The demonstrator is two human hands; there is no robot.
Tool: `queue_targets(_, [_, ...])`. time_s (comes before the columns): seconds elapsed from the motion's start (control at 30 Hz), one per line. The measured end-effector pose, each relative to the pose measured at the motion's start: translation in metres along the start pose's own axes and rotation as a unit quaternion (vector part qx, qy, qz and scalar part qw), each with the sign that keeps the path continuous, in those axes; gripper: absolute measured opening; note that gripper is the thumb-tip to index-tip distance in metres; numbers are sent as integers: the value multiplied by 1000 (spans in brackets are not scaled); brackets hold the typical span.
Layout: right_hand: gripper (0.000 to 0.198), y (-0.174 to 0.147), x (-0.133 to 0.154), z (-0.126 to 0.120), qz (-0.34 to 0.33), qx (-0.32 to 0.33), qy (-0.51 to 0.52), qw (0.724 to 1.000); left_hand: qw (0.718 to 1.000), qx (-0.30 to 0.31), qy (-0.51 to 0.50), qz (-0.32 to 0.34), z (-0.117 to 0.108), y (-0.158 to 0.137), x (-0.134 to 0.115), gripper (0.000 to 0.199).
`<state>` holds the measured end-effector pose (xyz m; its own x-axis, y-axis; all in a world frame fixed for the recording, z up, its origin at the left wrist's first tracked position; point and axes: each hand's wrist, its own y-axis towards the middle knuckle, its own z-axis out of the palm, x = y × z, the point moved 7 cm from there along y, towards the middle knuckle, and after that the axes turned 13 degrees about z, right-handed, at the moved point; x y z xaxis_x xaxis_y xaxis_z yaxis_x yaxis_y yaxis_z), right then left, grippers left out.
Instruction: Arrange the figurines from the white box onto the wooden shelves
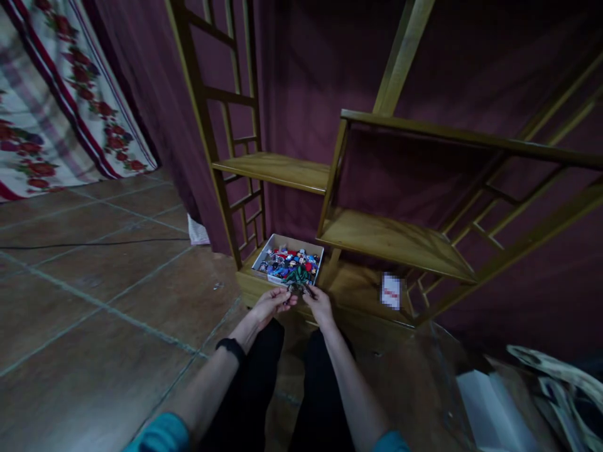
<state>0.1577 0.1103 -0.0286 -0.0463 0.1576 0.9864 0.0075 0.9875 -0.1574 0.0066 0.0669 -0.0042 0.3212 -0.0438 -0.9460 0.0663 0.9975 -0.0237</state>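
Observation:
In front of the wooden shelf unit, my left hand (274, 302) and my right hand (319, 304) are held close together. Their fingers are closed on a small dark green item (298, 277) with a darker lower part; its exact kind is too small to make out. Just behind it, a shallow white cardboard box (260, 274) rests on the lowest shelf. Inside lie many small colourful trinkets (287, 257) that look like figures or charms, in red, blue, purple and white. The green item partly hides the near edge of the box.
The shelf unit has a left shelf (277, 169) above the box and a right shelf (396, 242). A blurred white card (391, 291) is at lower right. White and dark items (490, 408) lie on the right floor. A black cable (94, 243) crosses the tiles.

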Motion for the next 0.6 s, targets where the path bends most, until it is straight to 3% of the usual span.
queue_targets(0.17, [45, -9, -3, -1, 46, 3, 129, 991, 1000, 11, -23, 8, 3, -1, 4, 30])
queue_targets(0.43, [43, -18, -4, 0, 55, 30, 176, 982, 999, 11, 7, 51, 5, -4, 0, 32])
queue_targets(0.6, [37, -20, -4, 8, 79, 73, 236, 966, 995, -53, 27, 83, -12, -2, -5, 36])
